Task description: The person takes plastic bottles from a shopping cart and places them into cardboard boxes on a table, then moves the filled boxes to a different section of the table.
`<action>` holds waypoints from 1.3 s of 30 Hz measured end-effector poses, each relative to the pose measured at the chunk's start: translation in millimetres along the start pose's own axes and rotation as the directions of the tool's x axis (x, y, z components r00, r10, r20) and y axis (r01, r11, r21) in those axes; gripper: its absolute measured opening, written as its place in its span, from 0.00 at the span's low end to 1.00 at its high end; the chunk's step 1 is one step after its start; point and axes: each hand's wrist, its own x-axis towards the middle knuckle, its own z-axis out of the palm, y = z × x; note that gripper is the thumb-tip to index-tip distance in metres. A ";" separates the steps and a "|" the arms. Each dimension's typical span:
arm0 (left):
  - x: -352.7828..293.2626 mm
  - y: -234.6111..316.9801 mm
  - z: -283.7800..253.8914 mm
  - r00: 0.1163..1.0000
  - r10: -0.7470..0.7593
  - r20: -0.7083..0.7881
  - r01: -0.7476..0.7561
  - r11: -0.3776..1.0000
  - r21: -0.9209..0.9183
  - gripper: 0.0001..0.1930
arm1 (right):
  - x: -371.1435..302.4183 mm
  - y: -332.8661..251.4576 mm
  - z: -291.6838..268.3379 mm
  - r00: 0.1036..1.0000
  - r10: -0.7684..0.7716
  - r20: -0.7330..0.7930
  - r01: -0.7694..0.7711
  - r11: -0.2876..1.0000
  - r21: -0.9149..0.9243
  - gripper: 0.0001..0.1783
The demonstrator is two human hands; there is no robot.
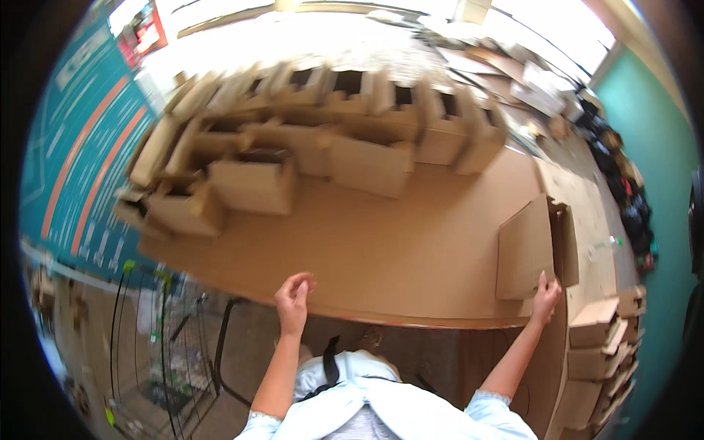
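A: We see the brown table (381,249) first, spreading out ahead of both hands, its near edge just under them

B: And beyond the left hand (292,299), well up and to its far side, we see the heap of folded cardboard boxes (308,147), many with open tops, crowded together

A: Nearer the right hand (545,295) we find the flat cardboard sheet (525,248), lying on the table just above the fingers. A stack of flat cardboard pieces (603,345) sits just to the outer side of that hand, lower down

B: How do we read the hands?

A: The right hand grips the near edge of the flat cardboard sheet, fingers closed on it. The left hand holds nothing; it hovers at the table's near edge, fingers loosely curled and half open, well apart from the sheet
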 end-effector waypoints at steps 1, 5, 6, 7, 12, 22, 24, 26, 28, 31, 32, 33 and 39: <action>-3.0 12.5 -34.6 0.997 0.000 -0.074 -0.003 0.999 -0.044 0.10 | -21.7 -47.6 5.5 0.993 -0.009 0.119 -0.008 0.990 0.143 0.30; -3.3 50.1 -170.6 0.942 -0.140 -0.307 0.018 0.930 -0.367 0.11 | -111.3 -174.5 -6.4 0.946 -0.040 0.323 -0.034 0.975 0.219 0.26; -1.1 48.3 -214.4 0.921 -0.190 -0.340 0.009 0.884 -0.468 0.12 | -131.0 -201.6 -12.3 0.914 -0.046 0.403 -0.032 0.983 0.183 0.25; 2.9 46.1 -257.7 0.908 -0.195 -0.370 -0.031 0.850 -0.526 0.13 | -150.3 -241.7 -23.2 0.878 -0.041 0.476 -0.079 0.970 0.228 0.20; 4.2 60.0 -428.4 0.798 -0.082 -0.597 -0.160 0.927 -0.340 0.11 | -220.5 -338.2 -33.7 0.767 -0.277 0.579 -0.027 0.888 0.460 0.17; -109.4 -167.2 -712.9 0.403 -0.624 -0.669 0.829 0.558 -0.022 0.11 | -188.4 -369.1 -23.8 0.505 -0.246 0.827 -0.004 0.958 0.288 0.16; -114.3 -185.6 -712.7 0.579 -0.348 -0.738 0.809 0.362 0.463 0.15 | -169.9 -355.9 -19.3 0.455 -0.195 0.869 0.027 0.978 0.205 0.15; -94.3 -182.0 -711.1 0.651 -0.211 -0.729 0.759 0.175 0.627 0.20 | -153.8 -331.3 -12.0 0.434 -0.157 0.887 0.087 0.987 0.132 0.16; -57.2 -168.9 -704.3 0.585 -0.229 -0.778 0.810 0.127 0.573 0.27 | -148.6 -364.7 -23.1 0.354 -0.102 0.930 0.081 0.994 0.079 0.17; -42.1 -211.0 -734.3 0.736 -0.157 -0.658 0.675 0.093 0.732 0.31 | -184.2 -451.9 -41.9 0.415 0.036 0.909 -0.081 0.997 -0.003 0.18; -38.3 -216.4 -739.4 0.716 -0.120 -0.687 0.696 0.047 0.717 0.31 | -190.6 -457.5 -41.5 0.439 0.059 0.897 -0.067 0.997 -0.033 0.19; -32.0 -223.6 -741.2 0.697 -0.095 -0.711 0.714 0.009 0.700 0.30 | -195.0 -466.9 -44.8 0.469 0.083 0.879 -0.043 0.997 -0.072 0.19; -7.3 -241.5 -753.5 0.624 -0.078 -0.778 0.748 -0.228 0.623 0.30 | -188.3 -441.7 -35.8 0.549 0.051 0.834 0.006 0.998 -0.065 0.20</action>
